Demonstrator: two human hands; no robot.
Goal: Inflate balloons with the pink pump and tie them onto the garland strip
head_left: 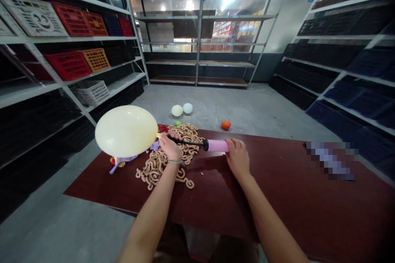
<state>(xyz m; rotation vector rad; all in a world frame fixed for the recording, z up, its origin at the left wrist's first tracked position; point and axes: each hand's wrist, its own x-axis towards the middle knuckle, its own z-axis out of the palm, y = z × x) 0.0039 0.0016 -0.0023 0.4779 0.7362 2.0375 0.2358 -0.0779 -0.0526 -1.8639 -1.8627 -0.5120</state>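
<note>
Head: cream latex balloon [126, 131]; pink pump [217, 145]

Tan curled strands [156, 172] heaped on maroon table [296, 201]; red crates [68, 65] on steel shelving [200, 28].

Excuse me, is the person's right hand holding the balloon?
No, the right hand grips the pump's pink barrel, while the left hand holds the balloon at its neck.
</note>
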